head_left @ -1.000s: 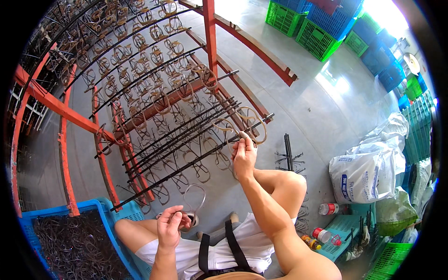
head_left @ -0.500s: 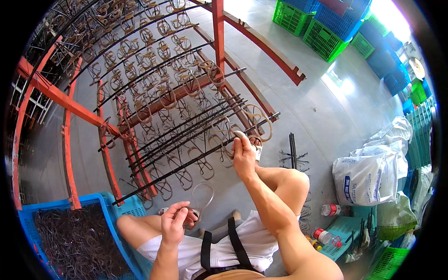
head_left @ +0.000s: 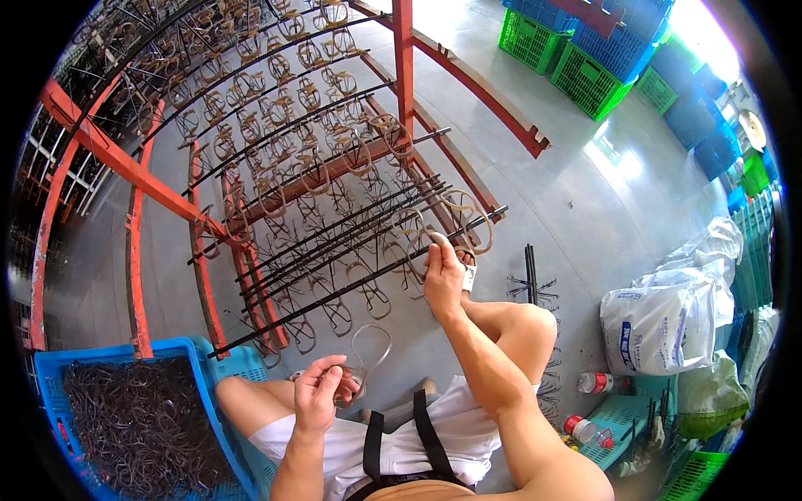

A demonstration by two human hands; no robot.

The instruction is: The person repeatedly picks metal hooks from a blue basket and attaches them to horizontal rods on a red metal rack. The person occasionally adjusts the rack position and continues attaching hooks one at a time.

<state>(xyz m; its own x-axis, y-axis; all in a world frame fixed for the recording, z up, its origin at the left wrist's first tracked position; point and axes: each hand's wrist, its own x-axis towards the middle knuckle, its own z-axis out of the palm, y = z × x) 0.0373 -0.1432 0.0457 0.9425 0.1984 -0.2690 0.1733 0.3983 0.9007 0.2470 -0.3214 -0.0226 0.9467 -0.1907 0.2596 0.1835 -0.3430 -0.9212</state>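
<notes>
My left hand (head_left: 319, 397) is closed over my lap, pinching a thin greyish-brown looped strip (head_left: 385, 336) whose free end curls up to the right. My right hand (head_left: 445, 284) reaches out to the right end of a black rod (head_left: 368, 280). Its thumb and fingers are closed on a brown curved loop (head_left: 439, 237) at that rod. A larger tan loop (head_left: 489, 238) sits just beyond them, at the rod's tip. More loops (head_left: 372, 301) hang along the same rod to the left. The exact kind of these pieces cannot be made out.
A red metal rack (head_left: 403, 67) carries several rods of similar loops ahead and left. At lower left stands a blue crate (head_left: 207, 401) heaped with dark strips. To the right are white sacks (head_left: 660, 326), plastic bottles (head_left: 595, 382) and stacked crates (head_left: 535, 42). Black hooked rods (head_left: 530, 275) lie on the floor.
The whole view has shifted slightly, so the rack appears a little farther right. Both hands keep their holds; the strip in my left hand now curls slightly farther right.
</notes>
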